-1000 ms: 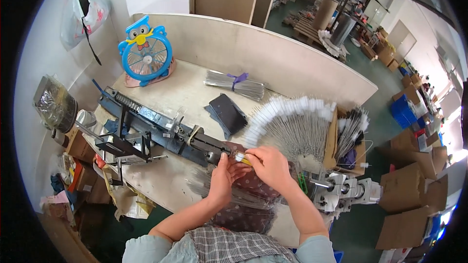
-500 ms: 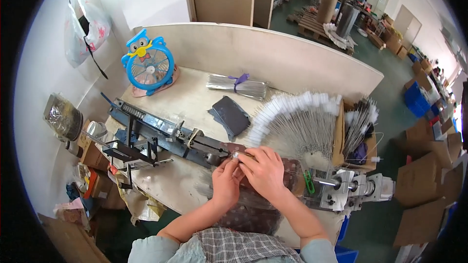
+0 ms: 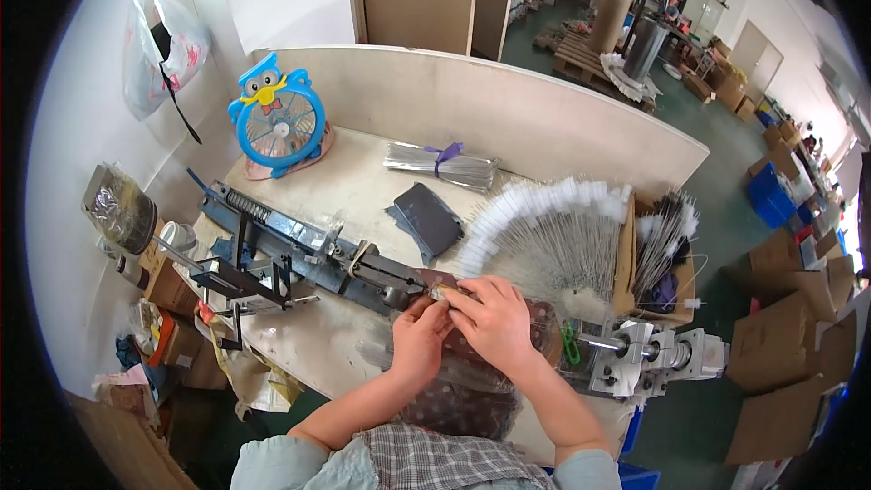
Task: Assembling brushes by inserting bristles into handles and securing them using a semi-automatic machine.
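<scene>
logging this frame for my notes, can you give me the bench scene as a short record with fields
left hand: pinching a small brass-coloured piece at the machine's end
right hand: on the same piece, fingers touching the left hand
machine: long blue metal jig lying across the workbench
right of hands: fan of thin white-tipped rods
behind: tied bundle of wires, dark pouch
far left corner: blue owl-shaped fan

Illumination is bright, even daylight with soft, faint shadows. The wall (image 3: pixel 82 245) at left is overexposed. Fisheye distortion bends the partition (image 3: pixel 508 100) and squeezes detail toward the black circular rim. Centre focus is sharp; the far hall (image 3: pixel 726 45) resolves poorly.
</scene>
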### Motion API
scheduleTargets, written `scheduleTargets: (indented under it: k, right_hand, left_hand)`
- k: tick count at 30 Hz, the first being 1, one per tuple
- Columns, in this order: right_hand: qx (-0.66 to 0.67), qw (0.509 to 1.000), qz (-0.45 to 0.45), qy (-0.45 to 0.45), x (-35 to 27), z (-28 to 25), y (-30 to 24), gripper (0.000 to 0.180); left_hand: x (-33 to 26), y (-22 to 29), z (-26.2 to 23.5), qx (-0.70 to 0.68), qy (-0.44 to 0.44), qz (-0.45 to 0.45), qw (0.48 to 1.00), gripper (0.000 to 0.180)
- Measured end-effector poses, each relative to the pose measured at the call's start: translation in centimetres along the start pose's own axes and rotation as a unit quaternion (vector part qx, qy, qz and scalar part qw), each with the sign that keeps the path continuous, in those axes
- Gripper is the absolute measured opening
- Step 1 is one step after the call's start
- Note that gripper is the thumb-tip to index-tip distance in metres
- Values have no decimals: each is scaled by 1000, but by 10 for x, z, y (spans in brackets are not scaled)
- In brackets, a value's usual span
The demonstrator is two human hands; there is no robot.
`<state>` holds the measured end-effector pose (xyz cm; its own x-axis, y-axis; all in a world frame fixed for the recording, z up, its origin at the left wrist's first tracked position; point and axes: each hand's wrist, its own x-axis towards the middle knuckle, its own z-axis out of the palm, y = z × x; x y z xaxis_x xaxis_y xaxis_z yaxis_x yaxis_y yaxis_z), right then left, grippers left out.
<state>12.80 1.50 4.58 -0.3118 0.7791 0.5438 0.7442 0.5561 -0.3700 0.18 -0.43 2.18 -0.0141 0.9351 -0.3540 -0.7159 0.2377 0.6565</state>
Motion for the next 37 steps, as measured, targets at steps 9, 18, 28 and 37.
scheduleTargets:
  k: [9, 18, 28, 37]
  right_hand:
    - [32, 999, 8, 21, -3, -5, 5, 25]
    - [14, 999, 6, 37, -1, 2, -2, 24]
    - [29, 999, 17, 37, -1, -1, -3, 21]
    - [10, 999, 15, 27, -4, -2, -1, 22]
  left_hand:
    - [0, -2, -5, -63, -10, -5, 998, 15]
    - [4, -8, -9, -56, 20, -11, 998, 12]
    - [2, -7, -5, -80, 11, -14, 997, 14]
    - [1, -7, -6, -53, -12, 1, 999, 17]
